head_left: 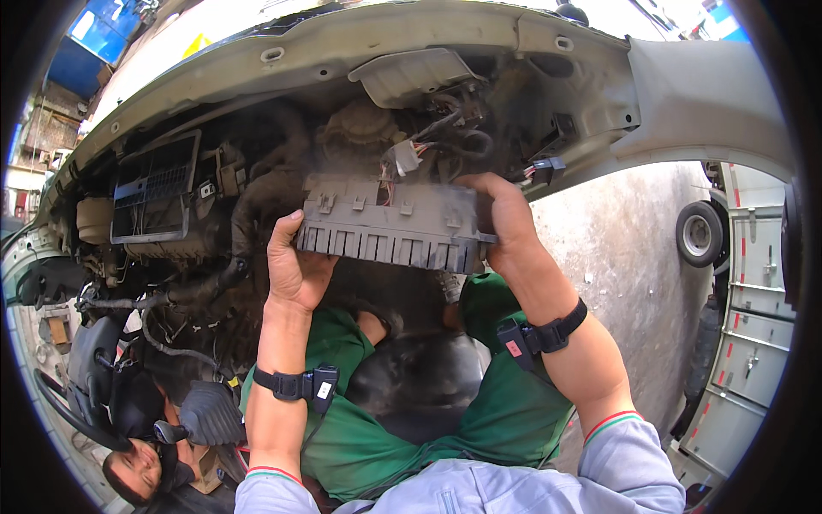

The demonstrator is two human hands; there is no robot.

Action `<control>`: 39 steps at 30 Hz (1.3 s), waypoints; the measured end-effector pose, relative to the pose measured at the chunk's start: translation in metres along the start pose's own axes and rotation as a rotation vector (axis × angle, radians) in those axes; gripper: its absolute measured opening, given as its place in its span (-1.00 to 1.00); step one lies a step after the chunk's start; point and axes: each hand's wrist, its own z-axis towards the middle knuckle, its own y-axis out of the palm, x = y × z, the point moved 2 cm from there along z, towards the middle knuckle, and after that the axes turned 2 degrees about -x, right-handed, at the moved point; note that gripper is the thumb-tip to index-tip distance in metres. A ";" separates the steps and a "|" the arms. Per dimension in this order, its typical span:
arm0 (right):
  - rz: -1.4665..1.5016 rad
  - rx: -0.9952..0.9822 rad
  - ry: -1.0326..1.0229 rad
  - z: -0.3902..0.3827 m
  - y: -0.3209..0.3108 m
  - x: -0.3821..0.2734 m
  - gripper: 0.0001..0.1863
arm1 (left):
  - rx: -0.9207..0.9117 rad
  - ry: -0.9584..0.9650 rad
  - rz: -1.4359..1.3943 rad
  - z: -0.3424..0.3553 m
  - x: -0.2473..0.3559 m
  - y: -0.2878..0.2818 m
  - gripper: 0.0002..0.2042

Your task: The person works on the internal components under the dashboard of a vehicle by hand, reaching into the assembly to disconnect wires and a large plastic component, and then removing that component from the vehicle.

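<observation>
**Grey slotted plastic housing (390, 221) held at both ends between two bare hands**

The left hand (295, 267) grips the near-left end: its thumb lies up against the end wall, while the other fingers curl in under the lower edge and are mostly hidden. The right hand (507, 214) is closed around the opposite end, the forefinger reaching over the far top corner — where its thumb presses cannot be told. The fingers of both hands are set as wide as the housing's ends, with the whole clipped and slotted face bare between them.

The housing hangs above the person's knees in green trousers (514, 398), its slotted edge toward the body, in front of the exposed dashboard cavity. Just beyond its far edge is a white connector (406, 158), with thin wires running down to the housing — a dark corrugated hose (248, 214) bends past on the left. Lower left are a gear lever (171, 431) and another person (137, 469), lying near the steering wheel (64, 411).
</observation>
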 end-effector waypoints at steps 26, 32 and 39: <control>0.175 -0.282 -0.302 0.017 0.006 -0.046 -0.81 | -0.195 0.117 -0.054 -0.010 0.035 0.029 -0.44; 0.560 -0.663 -0.144 0.015 0.015 -0.037 -0.57 | -0.277 0.091 -0.213 -0.005 0.049 0.025 -0.40; 0.133 -0.656 -0.316 -0.026 0.055 -0.033 -0.55 | -0.351 0.041 -0.220 -0.005 0.067 0.009 -0.41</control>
